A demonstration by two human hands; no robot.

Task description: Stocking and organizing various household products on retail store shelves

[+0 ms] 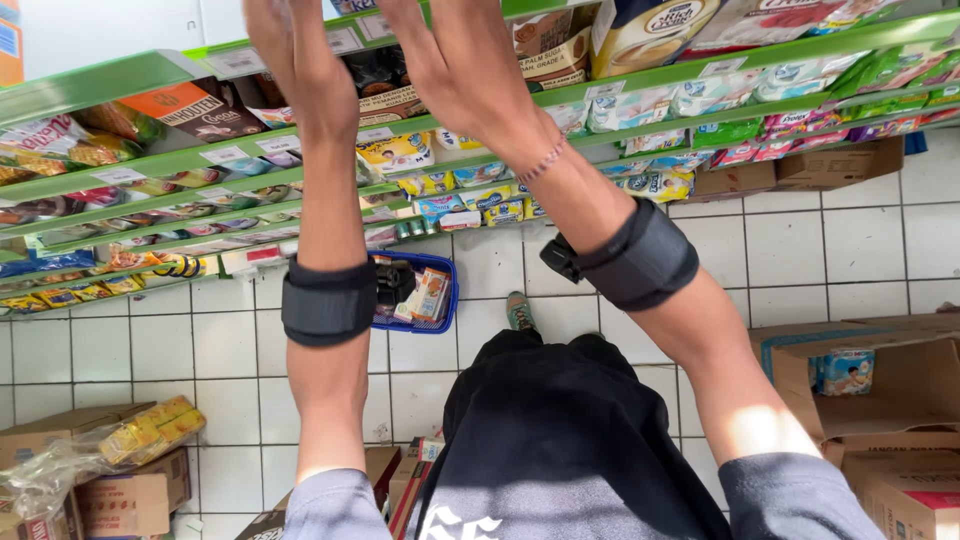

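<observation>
Your left hand (290,45) reaches up to the green metal shelves (150,165) of packaged goods, fingers cut off by the frame's top, so its grip cannot be told. Your right hand (450,50) reaches likewise. Below, a blue plastic basket (440,300) sits on the white tiled floor (850,240).

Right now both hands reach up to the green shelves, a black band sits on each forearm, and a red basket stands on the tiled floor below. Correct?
Not quite: the basket is blue, not red, as the head view shows. The left hand and right hand do reach up to the green shelves, with black bands on both forearms.
</observation>
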